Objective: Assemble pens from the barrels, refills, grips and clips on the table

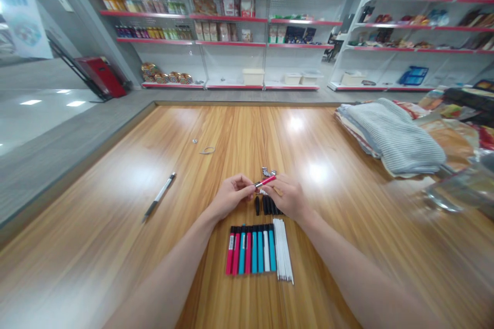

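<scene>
My right hand (288, 196) pinches a pink pen barrel (266, 181) above the wooden table (116, 247). My left hand (231, 194) is closed at the barrel's left tip, on a small piece I cannot make out. Just below the hands lie several black pen parts (265, 205). Nearer me is a row of red, teal and white pen barrels (251, 249), with a bundle of white refills (283, 249) to its right. A few small silver parts (268, 170) sit just beyond the hands.
An assembled pen (159, 196) lies alone to the left. A small ring (207, 150) and a tiny metal piece (194, 140) lie farther out. Folded cloths (393, 136) are piled at the right edge. Store shelves (231, 43) stand beyond the table.
</scene>
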Demonstrator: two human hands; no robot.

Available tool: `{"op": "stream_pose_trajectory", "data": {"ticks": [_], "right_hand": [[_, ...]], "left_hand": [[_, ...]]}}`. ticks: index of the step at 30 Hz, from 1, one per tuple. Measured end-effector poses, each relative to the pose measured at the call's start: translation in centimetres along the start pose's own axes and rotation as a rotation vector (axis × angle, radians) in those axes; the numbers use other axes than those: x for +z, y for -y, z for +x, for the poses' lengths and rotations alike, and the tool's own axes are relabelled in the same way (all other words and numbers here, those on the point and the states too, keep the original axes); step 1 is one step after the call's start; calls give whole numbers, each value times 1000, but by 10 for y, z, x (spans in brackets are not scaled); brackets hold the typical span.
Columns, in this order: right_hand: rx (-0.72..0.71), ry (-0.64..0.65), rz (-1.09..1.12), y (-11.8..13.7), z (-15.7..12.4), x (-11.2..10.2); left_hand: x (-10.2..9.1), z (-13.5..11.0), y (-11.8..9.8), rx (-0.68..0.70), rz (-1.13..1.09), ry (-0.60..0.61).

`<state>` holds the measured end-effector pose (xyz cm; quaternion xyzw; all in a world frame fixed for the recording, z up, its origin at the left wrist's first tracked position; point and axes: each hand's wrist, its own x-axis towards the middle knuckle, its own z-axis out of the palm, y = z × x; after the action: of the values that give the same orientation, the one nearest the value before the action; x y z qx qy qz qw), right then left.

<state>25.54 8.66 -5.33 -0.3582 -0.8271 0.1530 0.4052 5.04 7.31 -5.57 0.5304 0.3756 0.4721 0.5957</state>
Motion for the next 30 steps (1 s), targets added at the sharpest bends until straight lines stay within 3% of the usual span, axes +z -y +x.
{"op": "stream_pose_trajectory", "data": {"ticks": [4,8,11,18,30], "right_hand": [[68,-105,-27,-2,-2,-1],[364,-253,51,-22,-2,-6],[543,-280,109,-39,0,-7],[468,-175,-28,-45,1,-3],[504,-91,2,-41,0,-3]], "left_hand": [[-3,0,3,-2,1,37],[-8,4,11,-23,-138,-20],[-8,6,13,-25,-213,-25],[-4,6,6,-41,-313,-86],[-4,5,5,-85,-286,-79]]}}
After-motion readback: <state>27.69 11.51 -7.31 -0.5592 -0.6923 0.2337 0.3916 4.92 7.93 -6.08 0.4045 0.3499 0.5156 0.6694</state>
